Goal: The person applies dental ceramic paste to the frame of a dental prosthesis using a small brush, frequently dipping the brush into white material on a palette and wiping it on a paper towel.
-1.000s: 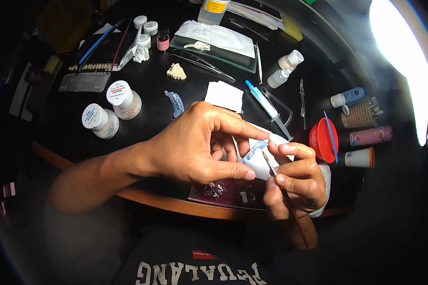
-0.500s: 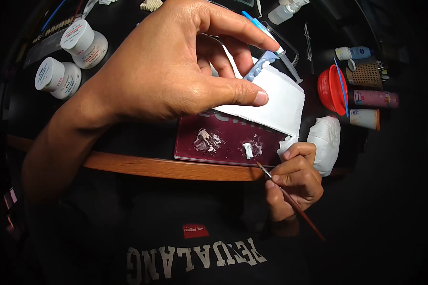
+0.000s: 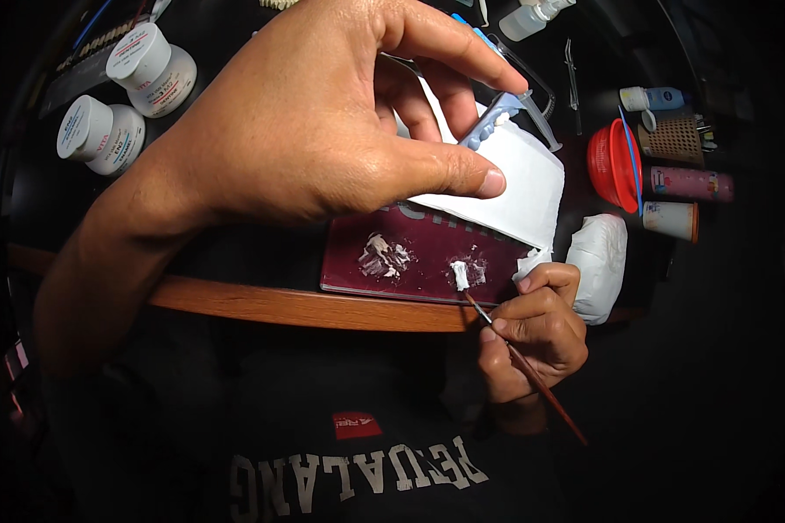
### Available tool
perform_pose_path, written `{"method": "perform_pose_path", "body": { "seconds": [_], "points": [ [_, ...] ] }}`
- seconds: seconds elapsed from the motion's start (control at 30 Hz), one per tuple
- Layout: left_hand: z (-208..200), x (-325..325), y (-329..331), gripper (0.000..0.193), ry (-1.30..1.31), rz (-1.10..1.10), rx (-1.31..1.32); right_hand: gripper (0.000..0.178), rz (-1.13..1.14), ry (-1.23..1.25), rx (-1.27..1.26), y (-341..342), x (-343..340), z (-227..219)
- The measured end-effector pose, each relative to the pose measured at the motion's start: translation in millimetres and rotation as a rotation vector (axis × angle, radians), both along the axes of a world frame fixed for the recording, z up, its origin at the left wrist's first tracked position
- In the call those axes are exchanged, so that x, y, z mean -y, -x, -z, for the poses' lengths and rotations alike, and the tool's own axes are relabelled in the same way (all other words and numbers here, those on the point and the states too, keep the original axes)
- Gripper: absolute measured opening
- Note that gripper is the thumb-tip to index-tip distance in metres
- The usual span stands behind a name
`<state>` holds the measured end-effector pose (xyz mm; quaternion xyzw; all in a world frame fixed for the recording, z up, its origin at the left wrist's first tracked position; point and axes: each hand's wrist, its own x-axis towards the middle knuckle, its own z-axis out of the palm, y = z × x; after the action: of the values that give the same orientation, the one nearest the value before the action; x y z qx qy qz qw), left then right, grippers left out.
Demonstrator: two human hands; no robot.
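My left hand (image 3: 314, 148) pinches a small blue-grey dental model (image 3: 490, 126) with tooth-like bumps and a bit of white on it, between thumb and fingers. In my right hand (image 3: 541, 327) is a thin paintbrush (image 3: 541, 382) with a reddish-brown handle, gripped near its metal collar. Its tip points at a white dab of paste (image 3: 460, 274) on a maroon board (image 3: 342, 272); I cannot tell whether they touch. A crumpled white tissue (image 3: 532, 261) sits at the fingers of that same hand. Left on the board is a beige smear (image 3: 384, 255).
A folded white sheet (image 3: 519, 187) covers the board's far part. Two white-lidded jars (image 3: 102, 135) stand at left. At right are a white wrapped bundle (image 3: 597, 268), a red bowl (image 3: 609, 166), a small cup (image 3: 669, 220) and a syringe (image 3: 542, 127). The wooden table edge (image 3: 262, 303) runs in front.
The brush tip has moved slightly left and up, closer to the white dab. My left hand has shifted a little to the right with the dental model, which is turned slightly.
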<state>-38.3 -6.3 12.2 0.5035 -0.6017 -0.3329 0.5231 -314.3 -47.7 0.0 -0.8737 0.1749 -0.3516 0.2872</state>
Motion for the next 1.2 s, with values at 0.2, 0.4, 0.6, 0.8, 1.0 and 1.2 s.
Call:
{"method": "perform_pose_path", "body": {
  "seconds": [0.2,0.4,0.6,0.8,1.0,1.2],
  "points": [
    [-2,-1,-2,0.049,0.025,0.004,0.028,0.020,0.000,0.005,0.004,0,0,-2],
    [4,5,-5,0.048,0.061,0.034,0.055,0.022,-0.012,-0.044,0.083,12,15,-10],
    [-5,3,-3,0.048,0.014,0.069,-0.133,0.013,-0.093,-0.191,0.388,5,50,-47],
    [-7,-2,-3,0.051,-0.054,0.111,-0.184,0.021,-0.214,-0.231,0.299,-49,53,-59],
    [-11,-3,-2,0.054,-0.027,0.127,-0.149,0.021,-0.345,-0.072,0.382,-67,57,-32],
    [-11,-3,-5,0.053,-0.022,0.119,-0.142,0.027,-0.368,-0.022,0.368,-68,56,-32]
  ]
}}
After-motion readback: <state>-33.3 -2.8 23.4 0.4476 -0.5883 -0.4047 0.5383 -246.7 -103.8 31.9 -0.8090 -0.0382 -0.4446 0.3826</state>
